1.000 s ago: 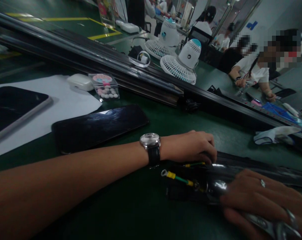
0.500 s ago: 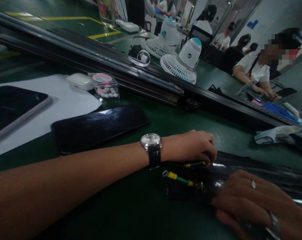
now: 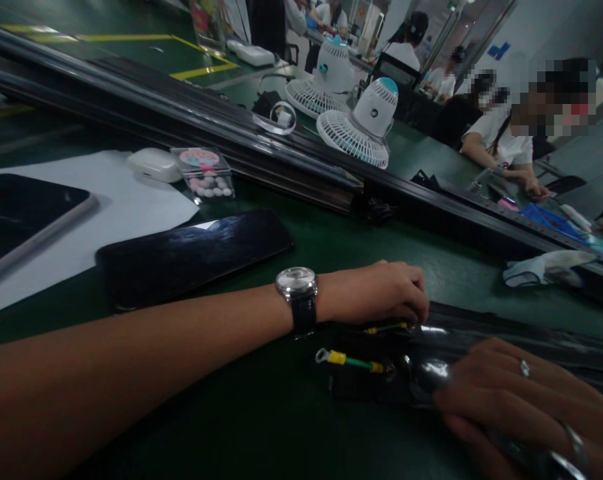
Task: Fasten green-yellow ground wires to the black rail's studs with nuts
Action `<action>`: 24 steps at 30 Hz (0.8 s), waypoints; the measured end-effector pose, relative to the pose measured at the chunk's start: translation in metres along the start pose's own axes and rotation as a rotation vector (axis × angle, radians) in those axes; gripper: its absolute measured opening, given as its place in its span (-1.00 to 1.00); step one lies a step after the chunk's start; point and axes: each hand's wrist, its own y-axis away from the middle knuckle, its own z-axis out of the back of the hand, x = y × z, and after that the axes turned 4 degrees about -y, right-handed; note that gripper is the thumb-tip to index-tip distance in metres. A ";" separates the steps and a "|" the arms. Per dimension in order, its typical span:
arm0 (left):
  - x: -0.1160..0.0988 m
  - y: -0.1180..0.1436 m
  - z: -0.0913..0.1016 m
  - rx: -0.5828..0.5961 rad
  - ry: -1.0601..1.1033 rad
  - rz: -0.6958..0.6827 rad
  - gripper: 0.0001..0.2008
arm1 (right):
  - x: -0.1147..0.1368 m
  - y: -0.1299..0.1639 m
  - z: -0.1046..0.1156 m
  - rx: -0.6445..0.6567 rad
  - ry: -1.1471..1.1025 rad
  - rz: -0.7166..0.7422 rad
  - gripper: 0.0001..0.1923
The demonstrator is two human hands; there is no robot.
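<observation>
Head view, looking down over a green worktable (image 3: 291,427). Long black glossy part (image 3: 481,347) lying across the near right of the table, bagged or wrapped, hard to tell which. Left hand (image 3: 376,293), wristwatch (image 3: 297,293) on its wrist, curled palm-down on the part's far edge, fingertips tucked against it; a real grip cannot be told. Right hand (image 3: 521,400), ring on one finger, laid flat with fingers loosely spread over the part's near end, something shiny beneath, unclear. Green wire with yellow sleeve and ring terminal (image 3: 346,360) jutting from the part's left end, between the two hands. Compared with half a second ago, right hand slid slightly along the part, left hand unmoved: likely smoothing or steadying. Beyond the part, a dark phone (image 3: 191,257), white paper (image 3: 126,200), two white fans (image 3: 366,127), and other people seated further off.
</observation>
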 end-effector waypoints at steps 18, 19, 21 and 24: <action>-0.001 -0.002 -0.001 -0.023 -0.015 0.021 -0.92 | 0.005 0.003 -0.004 -0.023 0.046 -0.043 -0.69; -0.001 -0.002 -0.001 -0.031 -0.017 0.017 -0.92 | 0.005 0.004 -0.005 -0.021 0.041 -0.050 -0.69; -0.002 -0.001 -0.001 -0.044 -0.021 0.013 -0.93 | 0.005 0.005 -0.007 -0.021 0.032 -0.061 -0.66; -0.004 0.000 0.000 -0.037 -0.047 0.014 -0.92 | 0.003 0.004 -0.008 -0.037 0.020 -0.045 -0.66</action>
